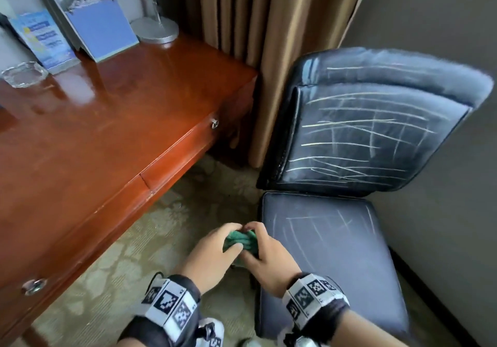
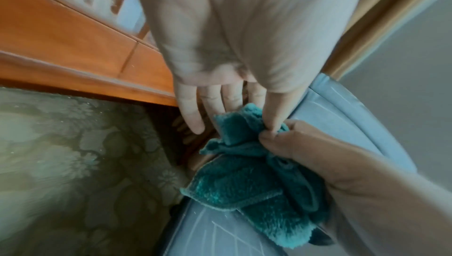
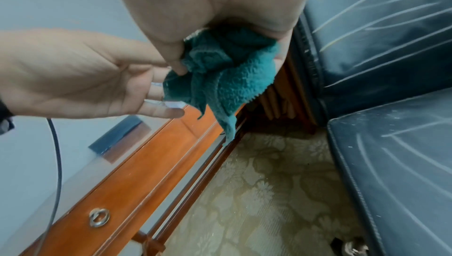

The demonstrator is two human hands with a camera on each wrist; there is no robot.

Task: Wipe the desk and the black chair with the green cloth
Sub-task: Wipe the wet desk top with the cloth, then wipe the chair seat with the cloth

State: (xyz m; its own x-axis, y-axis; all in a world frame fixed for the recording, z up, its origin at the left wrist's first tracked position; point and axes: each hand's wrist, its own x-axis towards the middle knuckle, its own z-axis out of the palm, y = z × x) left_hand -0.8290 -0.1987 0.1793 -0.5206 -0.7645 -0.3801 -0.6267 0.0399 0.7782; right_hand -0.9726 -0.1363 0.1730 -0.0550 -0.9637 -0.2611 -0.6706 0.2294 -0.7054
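Right hand (image 1: pixel 271 260) clutches fluffy green cloth (image 1: pixel 240 240), left hand (image 1: pixel 212 258) pinches edge, lower centre; I'd fold flat pad for streaked black padded chair (image 1: pixel 336 252).

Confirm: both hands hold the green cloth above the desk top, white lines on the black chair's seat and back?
Wrong place. The left hand and right hand hold the green cloth off the desk, over the carpet beside the black chair seat's edge, as the head view shows. The white lines on seat and back are right.
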